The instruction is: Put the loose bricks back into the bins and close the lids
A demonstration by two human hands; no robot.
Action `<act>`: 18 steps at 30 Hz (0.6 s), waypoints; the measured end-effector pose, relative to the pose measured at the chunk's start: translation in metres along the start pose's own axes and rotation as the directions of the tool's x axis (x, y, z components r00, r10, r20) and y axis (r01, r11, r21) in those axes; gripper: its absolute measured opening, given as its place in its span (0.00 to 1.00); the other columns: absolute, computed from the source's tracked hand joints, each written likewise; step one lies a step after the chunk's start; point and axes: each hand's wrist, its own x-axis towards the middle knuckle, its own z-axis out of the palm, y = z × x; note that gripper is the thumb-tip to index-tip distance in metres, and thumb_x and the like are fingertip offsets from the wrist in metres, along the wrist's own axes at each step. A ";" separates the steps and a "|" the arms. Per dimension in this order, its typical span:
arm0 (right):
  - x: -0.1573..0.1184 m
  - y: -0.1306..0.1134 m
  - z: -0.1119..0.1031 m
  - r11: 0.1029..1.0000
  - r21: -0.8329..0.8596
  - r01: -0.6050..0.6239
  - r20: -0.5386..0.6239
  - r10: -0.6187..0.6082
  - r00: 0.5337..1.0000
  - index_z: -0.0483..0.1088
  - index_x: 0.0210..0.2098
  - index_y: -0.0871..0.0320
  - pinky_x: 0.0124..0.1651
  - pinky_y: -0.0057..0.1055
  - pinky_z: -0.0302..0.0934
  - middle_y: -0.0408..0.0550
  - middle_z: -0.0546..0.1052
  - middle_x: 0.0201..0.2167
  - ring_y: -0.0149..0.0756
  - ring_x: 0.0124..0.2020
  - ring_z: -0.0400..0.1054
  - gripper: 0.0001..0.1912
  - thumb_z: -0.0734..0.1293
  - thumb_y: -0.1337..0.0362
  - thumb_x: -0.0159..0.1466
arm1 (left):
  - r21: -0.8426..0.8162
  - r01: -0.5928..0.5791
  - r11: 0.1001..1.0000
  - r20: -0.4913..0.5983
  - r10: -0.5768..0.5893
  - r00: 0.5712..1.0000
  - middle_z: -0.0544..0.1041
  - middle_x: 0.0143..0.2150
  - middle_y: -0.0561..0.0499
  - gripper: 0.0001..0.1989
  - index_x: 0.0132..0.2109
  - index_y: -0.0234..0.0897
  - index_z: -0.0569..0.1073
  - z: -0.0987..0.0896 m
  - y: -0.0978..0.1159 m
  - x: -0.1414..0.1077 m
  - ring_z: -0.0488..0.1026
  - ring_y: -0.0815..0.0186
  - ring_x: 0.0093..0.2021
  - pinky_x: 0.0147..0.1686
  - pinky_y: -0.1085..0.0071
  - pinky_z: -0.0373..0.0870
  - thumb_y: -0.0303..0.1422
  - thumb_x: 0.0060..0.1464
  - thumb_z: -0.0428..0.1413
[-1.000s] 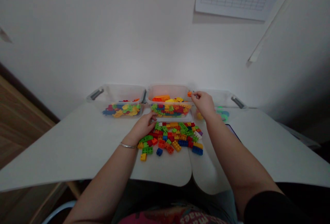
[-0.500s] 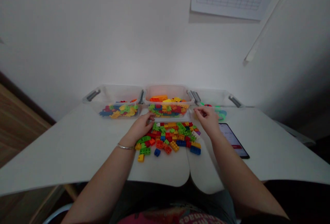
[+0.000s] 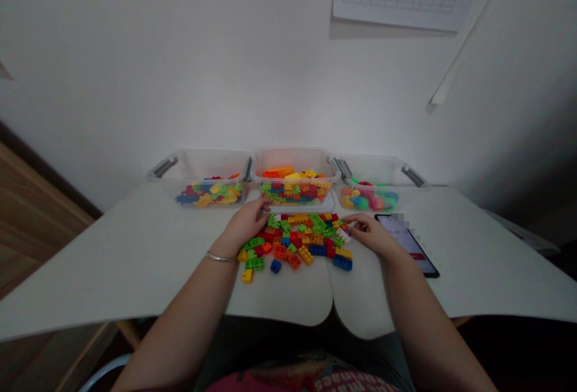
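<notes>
Reaching into the right edge of the brick heap (image 3: 295,238), the right grip (image 3: 370,232) has its fingers bent at a white brick (image 3: 343,235); whether it has grasped a piece or merely touches one cannot be told, the fingertips being lost among the bricks; the left grip (image 3: 247,222) lies loosely curled against the heap's opposite edge, no brick visible in it, though its inner side is hidden.

Between the two grips lie the loose bricks, mixed in colour and close-packed; nearer the body than either grip are a yellow brick (image 3: 247,276) and a small blue brick (image 3: 276,266), both apart from the main heap; just outward of the right grip lies a phone (image 3: 408,241); beyond both grips stand three clear boxes in a row, the left box (image 3: 210,163), middle box (image 3: 295,157) and right box (image 3: 372,169), each containing coloured pieces.

Risks, as judged: a pinch in so dense a heap could drag neighbouring bricks along or lift two together; a sweep toward the body could push the stray bricks to the front edge of the table (image 3: 180,248) and off it; a wide return of the right forearm could knock the phone; a hurried release over adjoining rims could drop a piece into the wrong box.
</notes>
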 end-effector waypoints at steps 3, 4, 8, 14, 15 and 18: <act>0.000 -0.001 0.000 1.000 0.017 -0.020 0.022 0.019 1.000 0.79 0.42 0.57 0.27 0.31 0.60 0.49 0.79 0.32 0.33 0.24 0.63 0.19 0.68 0.52 0.56 | 0.031 0.020 0.999 0.007 -0.020 1.000 0.80 0.47 0.42 0.21 0.56 0.33 0.71 -0.001 0.003 -0.001 0.77 0.57 0.44 0.48 0.61 0.73 0.31 0.55 0.51; 0.000 -0.001 0.001 1.000 0.017 -0.024 0.009 0.024 1.000 0.78 0.43 0.57 0.27 0.31 0.60 0.49 0.79 0.33 0.33 0.24 0.63 0.20 0.68 0.52 0.56 | 0.038 0.024 0.999 0.009 -0.024 1.000 0.80 0.47 0.43 0.21 0.56 0.33 0.71 -0.002 0.004 -0.001 0.77 0.57 0.45 0.48 0.61 0.73 0.31 0.56 0.51; 0.002 0.001 0.006 0.999 0.030 -0.031 -0.122 0.034 0.992 0.75 0.44 0.58 0.30 0.33 0.63 0.51 0.79 0.39 0.34 0.27 0.66 0.20 0.67 0.53 0.57 | 0.066 0.016 0.998 0.011 -0.017 1.000 0.79 0.47 0.43 0.21 0.56 0.33 0.71 -0.003 0.006 -0.002 0.77 0.57 0.47 0.50 0.61 0.72 0.31 0.56 0.50; -0.003 0.002 0.006 0.992 -0.084 -0.095 -0.105 0.086 0.991 0.72 0.40 0.57 0.29 0.32 0.59 0.48 0.76 0.32 0.35 0.26 0.65 0.22 0.69 0.46 0.55 | 0.047 0.011 0.999 0.019 -0.012 1.000 0.79 0.46 0.43 0.21 0.56 0.33 0.70 -0.003 0.005 -0.002 0.77 0.58 0.45 0.47 0.63 0.73 0.31 0.56 0.50; -0.003 0.001 0.006 0.989 -0.113 -0.098 -0.093 0.087 0.992 0.72 0.40 0.57 0.29 0.32 0.59 0.48 0.77 0.32 0.35 0.26 0.65 0.22 0.70 0.47 0.55 | 0.046 0.011 0.999 0.019 -0.012 1.000 0.79 0.46 0.44 0.21 0.56 0.33 0.70 -0.003 0.005 -0.002 0.77 0.58 0.44 0.47 0.63 0.73 0.31 0.56 0.49; -0.004 -0.002 0.004 0.980 -0.164 -0.110 -0.064 0.101 0.993 0.73 0.38 0.57 0.30 0.33 0.59 0.48 0.77 0.33 0.35 0.27 0.66 0.19 0.69 0.49 0.55 | 0.054 0.005 0.999 0.015 -0.006 1.000 0.80 0.47 0.43 0.21 0.56 0.33 0.71 -0.002 0.004 -0.002 0.77 0.58 0.45 0.49 0.63 0.73 0.31 0.55 0.50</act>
